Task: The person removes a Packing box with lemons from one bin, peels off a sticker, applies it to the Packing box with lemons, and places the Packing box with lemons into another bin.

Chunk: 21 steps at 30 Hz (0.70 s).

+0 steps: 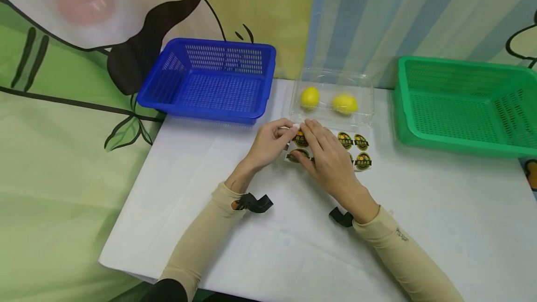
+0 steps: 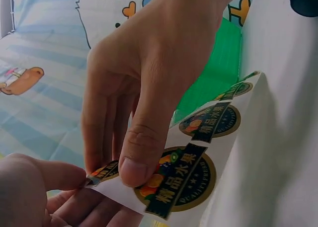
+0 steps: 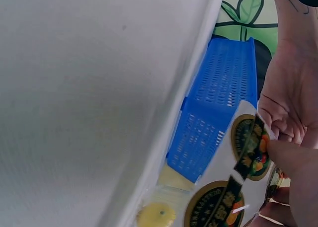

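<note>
Both hands meet over a white sheet of round fruit-label stickers [image 1: 361, 142], black and gold with pictured fruit. My left hand [image 1: 270, 142] pinches the sheet's left edge between thumb and fingers; in the left wrist view a sticker [image 2: 105, 171] there bends up along that edge. Thumb in front and fingers behind, my right hand [image 1: 331, 160] grips the same sheet, covering its middle stickers. Whether that edge sticker has come off its backing cannot be told. Just behind the sheet stands a clear plastic box [image 1: 367, 108] holding two yellow lemons [image 1: 345, 104].
A blue plastic basket [image 1: 201, 114] stands at the back left of the white-covered table [image 1: 285, 246]. At the back right is a green basket [image 1: 461, 146]. A printed cartoon cloth [image 1: 264, 3] hangs behind the table.
</note>
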Each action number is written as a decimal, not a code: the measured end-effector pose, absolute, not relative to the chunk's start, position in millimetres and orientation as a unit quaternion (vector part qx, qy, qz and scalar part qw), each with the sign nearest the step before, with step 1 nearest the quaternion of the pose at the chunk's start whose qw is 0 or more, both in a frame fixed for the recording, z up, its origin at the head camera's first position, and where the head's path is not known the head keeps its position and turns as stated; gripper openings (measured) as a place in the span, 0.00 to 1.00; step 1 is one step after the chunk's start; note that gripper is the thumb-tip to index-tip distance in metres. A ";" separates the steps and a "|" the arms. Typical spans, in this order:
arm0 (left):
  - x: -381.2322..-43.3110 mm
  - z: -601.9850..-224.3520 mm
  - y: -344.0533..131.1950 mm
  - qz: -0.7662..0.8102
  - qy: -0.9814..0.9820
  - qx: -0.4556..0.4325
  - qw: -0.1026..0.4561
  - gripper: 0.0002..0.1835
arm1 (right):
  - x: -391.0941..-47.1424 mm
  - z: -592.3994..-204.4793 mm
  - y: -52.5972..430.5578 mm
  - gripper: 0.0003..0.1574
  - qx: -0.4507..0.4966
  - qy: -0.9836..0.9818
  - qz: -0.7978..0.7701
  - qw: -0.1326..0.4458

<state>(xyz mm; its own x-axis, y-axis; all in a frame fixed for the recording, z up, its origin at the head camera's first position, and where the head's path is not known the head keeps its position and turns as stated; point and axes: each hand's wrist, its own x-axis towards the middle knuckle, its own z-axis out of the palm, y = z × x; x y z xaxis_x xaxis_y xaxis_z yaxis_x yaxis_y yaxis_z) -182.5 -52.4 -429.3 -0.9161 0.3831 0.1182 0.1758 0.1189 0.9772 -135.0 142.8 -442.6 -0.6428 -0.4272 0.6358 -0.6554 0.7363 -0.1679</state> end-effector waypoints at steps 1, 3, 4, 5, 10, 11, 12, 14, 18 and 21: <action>-182.5 -428.9 -52.2 0.635 0.744 0.191 0.082 0.12 | -135.1 -443.0 142.7 0.45 0.304 -0.885 0.194 0.295; -182.2 -428.4 -51.7 0.631 0.746 0.196 0.083 0.12 | -135.0 -443.3 142.5 0.43 0.299 -0.885 0.188 0.303; -182.2 -428.5 -51.4 0.628 0.747 0.199 0.084 0.12 | -135.2 -443.3 142.4 0.42 0.297 -0.885 0.183 0.308; -182.1 -428.6 -51.2 0.627 0.748 0.201 0.085 0.12 | -135.5 -443.3 142.2 0.41 0.295 -0.885 0.179 0.312; -181.7 -430.2 -50.2 0.629 0.744 0.202 0.098 0.11 | -136.6 -443.5 141.9 0.36 0.291 -0.884 0.155 0.332; -181.5 -430.2 -50.0 0.631 0.743 0.201 0.102 0.11 | -136.7 -443.6 141.9 0.35 0.293 -0.883 0.152 0.335; -181.5 -430.6 -49.8 0.632 0.741 0.199 0.105 0.11 | -136.7 -443.5 141.8 0.34 0.294 -0.881 0.151 0.337; -181.0 -430.5 -49.6 0.633 0.740 0.196 0.112 0.10 | -136.6 -443.2 141.8 0.33 0.298 -0.878 0.154 0.341; -181.2 -431.7 -49.9 0.634 0.741 0.187 0.120 0.11 | -136.1 -443.0 141.0 0.28 0.304 -0.872 0.160 0.349; -182.0 -432.8 -49.8 0.635 0.741 0.181 0.124 0.10 | -135.6 -444.3 140.3 0.25 0.309 -0.866 0.159 0.361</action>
